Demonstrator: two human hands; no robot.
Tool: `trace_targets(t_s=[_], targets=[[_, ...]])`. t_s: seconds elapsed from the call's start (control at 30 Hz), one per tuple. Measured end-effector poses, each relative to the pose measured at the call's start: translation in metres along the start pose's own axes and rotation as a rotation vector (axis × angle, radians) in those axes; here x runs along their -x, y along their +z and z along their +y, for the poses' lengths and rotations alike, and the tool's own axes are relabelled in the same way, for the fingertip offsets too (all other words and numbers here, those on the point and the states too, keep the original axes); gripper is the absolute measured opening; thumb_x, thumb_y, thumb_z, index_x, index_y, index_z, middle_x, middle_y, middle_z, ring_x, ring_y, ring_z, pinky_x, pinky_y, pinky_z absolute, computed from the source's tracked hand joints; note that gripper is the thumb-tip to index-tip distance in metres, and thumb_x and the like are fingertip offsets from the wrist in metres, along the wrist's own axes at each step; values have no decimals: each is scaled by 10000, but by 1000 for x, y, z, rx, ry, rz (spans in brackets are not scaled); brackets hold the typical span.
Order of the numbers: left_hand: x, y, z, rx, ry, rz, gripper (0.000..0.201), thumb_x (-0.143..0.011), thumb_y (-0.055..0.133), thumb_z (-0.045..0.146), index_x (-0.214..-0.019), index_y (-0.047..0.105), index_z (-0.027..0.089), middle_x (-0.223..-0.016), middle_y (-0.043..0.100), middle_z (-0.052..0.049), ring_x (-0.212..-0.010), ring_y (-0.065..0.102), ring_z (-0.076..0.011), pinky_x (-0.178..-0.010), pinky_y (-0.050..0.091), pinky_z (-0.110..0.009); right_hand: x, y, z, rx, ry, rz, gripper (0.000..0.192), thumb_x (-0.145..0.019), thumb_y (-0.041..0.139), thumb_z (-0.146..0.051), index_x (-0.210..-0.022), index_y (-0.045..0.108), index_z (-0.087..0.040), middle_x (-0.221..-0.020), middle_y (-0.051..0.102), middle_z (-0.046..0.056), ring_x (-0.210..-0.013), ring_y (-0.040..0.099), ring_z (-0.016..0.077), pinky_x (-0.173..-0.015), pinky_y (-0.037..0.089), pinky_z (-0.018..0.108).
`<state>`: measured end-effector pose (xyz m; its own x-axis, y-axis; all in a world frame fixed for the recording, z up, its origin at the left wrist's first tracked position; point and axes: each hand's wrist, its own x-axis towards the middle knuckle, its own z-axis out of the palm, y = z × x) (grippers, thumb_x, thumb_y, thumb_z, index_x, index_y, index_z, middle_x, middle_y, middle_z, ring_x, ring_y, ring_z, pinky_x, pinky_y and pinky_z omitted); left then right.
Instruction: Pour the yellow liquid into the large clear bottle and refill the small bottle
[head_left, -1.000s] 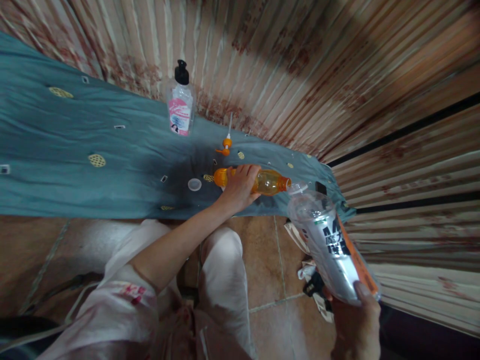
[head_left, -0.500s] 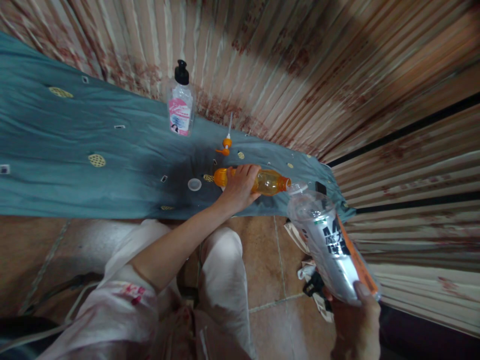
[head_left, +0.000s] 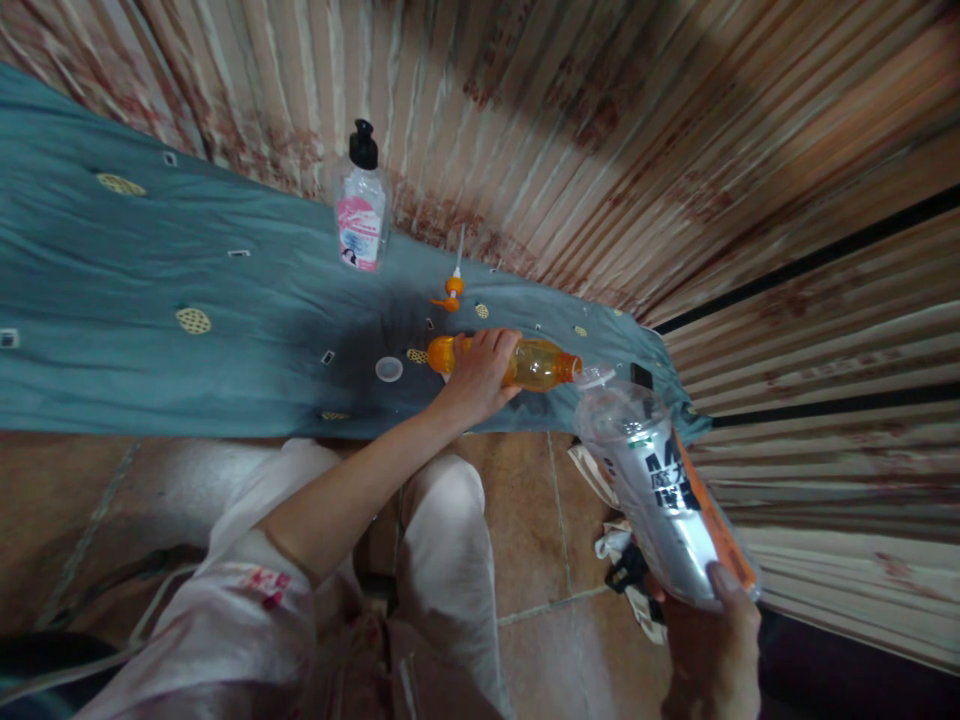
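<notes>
My left hand point(head_left: 476, 375) grips an orange bottle point(head_left: 536, 364) that stands on the teal cloth point(head_left: 187, 330), its open neck pointing right. My right hand point(head_left: 712, 650) holds a silver refill pouch point(head_left: 660, 490) with black letters and an orange edge. The pouch is tilted, and its clear spout sits right at the bottle's neck. An orange pump head point(head_left: 452, 288) with a white tube lies on the cloth behind the bottle. A small clear cap point(head_left: 389, 369) rests to the left of my left hand.
A clear pump bottle point(head_left: 361, 205) with a pink label and black pump stands at the back of the cloth. Striped curtains point(head_left: 600, 150) hang behind and to the right. My knees point(head_left: 442, 500) are over a brown tiled floor point(head_left: 540, 560), with a strap and buckle point(head_left: 626, 570) near the pouch.
</notes>
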<state>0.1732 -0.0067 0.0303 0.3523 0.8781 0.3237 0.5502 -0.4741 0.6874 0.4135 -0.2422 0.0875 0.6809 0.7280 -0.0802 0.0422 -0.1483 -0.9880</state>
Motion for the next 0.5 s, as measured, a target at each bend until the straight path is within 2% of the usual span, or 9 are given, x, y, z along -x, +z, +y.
trace_targets(t_s=[0.2, 0.5], targets=[[0, 0, 1, -11, -4, 4, 617, -801, 771, 233, -1343, 480, 176, -1393, 607, -185, -1304, 538, -374, -1093, 378, -573, 2, 3, -3, -3, 14, 42, 564, -728, 729, -480, -1225, 697, -216, -980, 674, 83, -830, 620, 248, -478, 391, 253], [0, -2, 2, -12, -12, -4, 630, -788, 787, 231, -1339, 486, 173, -1379, 612, -175, -1297, 543, -371, -1095, 375, -569, 0, 1, -3, -28, 27, 11, 517, -738, 717, -471, -1187, 719, -214, -1004, 660, 91, -779, 604, 231, -459, 395, 260]])
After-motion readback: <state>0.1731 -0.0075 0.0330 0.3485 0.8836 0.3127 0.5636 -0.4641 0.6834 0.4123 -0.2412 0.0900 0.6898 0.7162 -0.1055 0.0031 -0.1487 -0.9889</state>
